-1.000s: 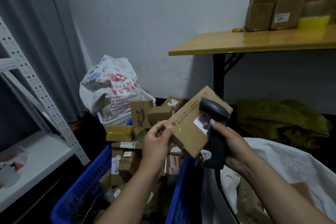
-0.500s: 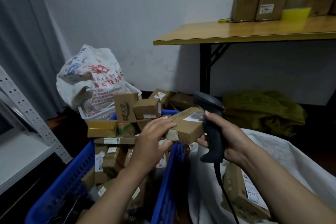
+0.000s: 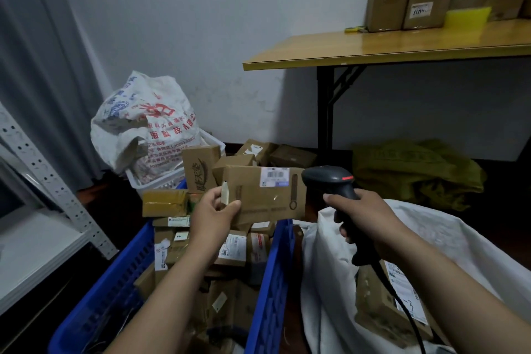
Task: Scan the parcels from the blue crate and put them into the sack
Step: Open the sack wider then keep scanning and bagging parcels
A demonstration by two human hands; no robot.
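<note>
1. Head view: the left grip [image 3: 214, 215] is pinching a parcel [image 3: 267, 201] by its end above the crate [image 3: 273, 282], its barcode label [image 3: 274, 177] facing up, print unreadable.
2. The right grip [image 3: 366, 218] is clenching the scanner [image 3: 327, 179] just beside the parcel, over the sack [image 3: 327, 282].

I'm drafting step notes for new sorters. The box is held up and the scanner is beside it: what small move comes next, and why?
Probably tilt the parcel in the left hand so its label faces the scanner in the right hand, then scan. The label faces the camera, while the scanner sits off the parcel's right edge, so it likely cannot read it yet.
</note>
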